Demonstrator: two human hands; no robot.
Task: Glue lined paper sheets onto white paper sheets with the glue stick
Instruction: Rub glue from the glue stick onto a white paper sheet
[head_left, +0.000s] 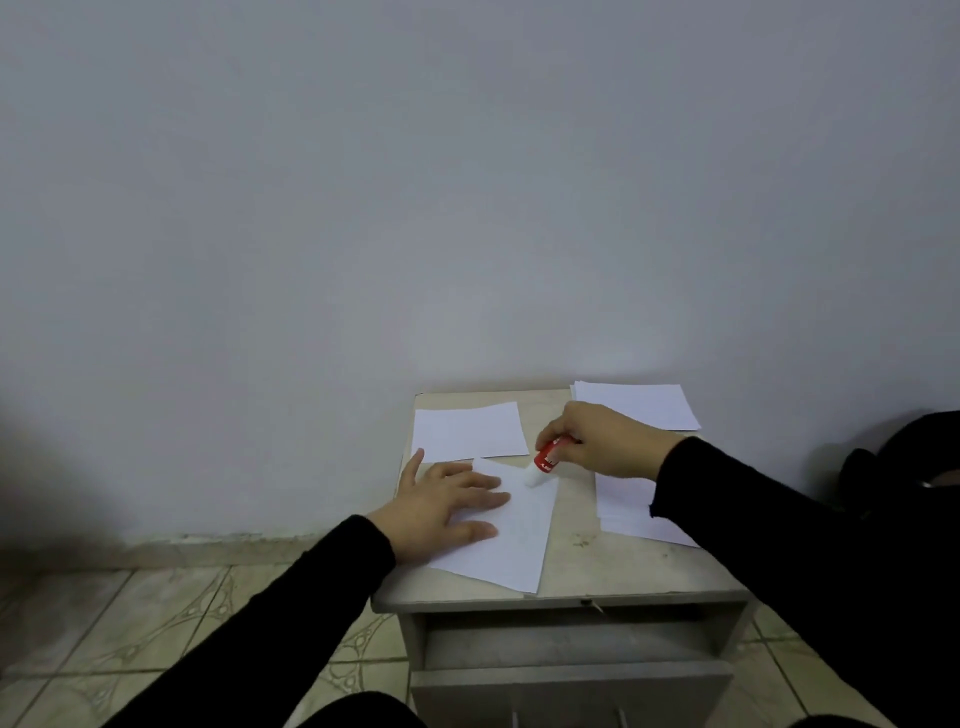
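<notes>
Gluing underway: right hand (608, 439) grip clenched on glue stick (545, 460), tip touching sheet (514, 540); left hand (441, 506) released, flat, pinning it. Next: probably steady strokes.

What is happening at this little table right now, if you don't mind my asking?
A person is gluing paper. The left hand lies flat on a sheet to steady it, while the right hand presses the red glue stick against its far corner. More sheets lie around on the small table.
</notes>
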